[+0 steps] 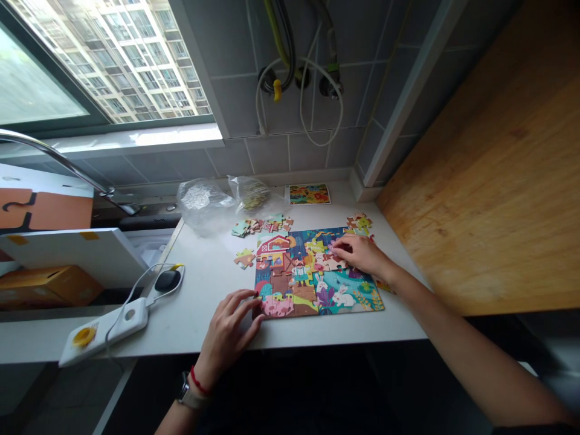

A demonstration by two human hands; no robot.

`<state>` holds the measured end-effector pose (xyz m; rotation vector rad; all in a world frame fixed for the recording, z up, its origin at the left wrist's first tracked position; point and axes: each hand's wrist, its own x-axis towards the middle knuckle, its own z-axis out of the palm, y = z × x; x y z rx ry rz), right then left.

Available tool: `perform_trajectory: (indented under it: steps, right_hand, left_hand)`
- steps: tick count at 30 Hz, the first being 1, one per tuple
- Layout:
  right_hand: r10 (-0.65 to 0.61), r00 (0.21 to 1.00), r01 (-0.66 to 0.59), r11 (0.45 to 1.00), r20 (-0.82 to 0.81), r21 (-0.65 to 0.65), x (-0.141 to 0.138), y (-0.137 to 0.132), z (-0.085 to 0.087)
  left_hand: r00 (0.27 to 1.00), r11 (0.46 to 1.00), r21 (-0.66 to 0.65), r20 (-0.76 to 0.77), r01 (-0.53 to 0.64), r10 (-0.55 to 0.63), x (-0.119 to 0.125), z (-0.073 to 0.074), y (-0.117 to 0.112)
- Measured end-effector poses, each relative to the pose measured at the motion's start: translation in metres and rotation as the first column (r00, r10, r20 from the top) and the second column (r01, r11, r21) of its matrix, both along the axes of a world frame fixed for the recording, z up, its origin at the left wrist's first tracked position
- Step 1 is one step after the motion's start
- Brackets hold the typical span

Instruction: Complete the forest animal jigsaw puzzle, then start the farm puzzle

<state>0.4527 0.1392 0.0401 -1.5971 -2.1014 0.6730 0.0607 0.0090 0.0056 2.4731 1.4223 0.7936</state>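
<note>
Here, left hand [225, 335] at puzzle edge [256, 284], right [362, 254] atop

No legible text, label, brand or number can be read in this view. The jigsaw puzzle [312, 272], the picture card [309, 194] near the rear edge of the surface [203, 302], the orange-printed white carton [45, 208] beyond the left edge, and the white corded device [104, 329] show graphics only.

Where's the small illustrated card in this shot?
In the head view, the small illustrated card lies at the back of the white countertop, right of the clear plastic bag, beyond the jigsaw puzzle.
</note>
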Motion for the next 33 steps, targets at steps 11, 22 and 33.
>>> perform_trajectory:
  steps: [11, 22, 33]
  right_hand:
    - [0.108, 0.979, -0.122, 0.990, 0.174, 0.074, 0.055, -0.026, -0.011]
    - [-0.001, 0.975, -0.011, 0.999, 0.221, 0.053, 0.074, -0.036, -0.016]
    - [0.044, 0.990, -0.059, 0.992, 0.134, 0.109, 0.071, -0.049, -0.006]
  left_hand:
    - [1.000, 1.000, -0.013, -0.006, 0.021, -0.022, -0.002, -0.002, 0.000]
    - [1.000, 1.000, -0.011, -0.007, 0.027, -0.027, -0.002, -0.003, 0.000]
    - [1.000, 0.999, -0.012, 0.004, 0.030, -0.030, -0.002, -0.004, 0.000]
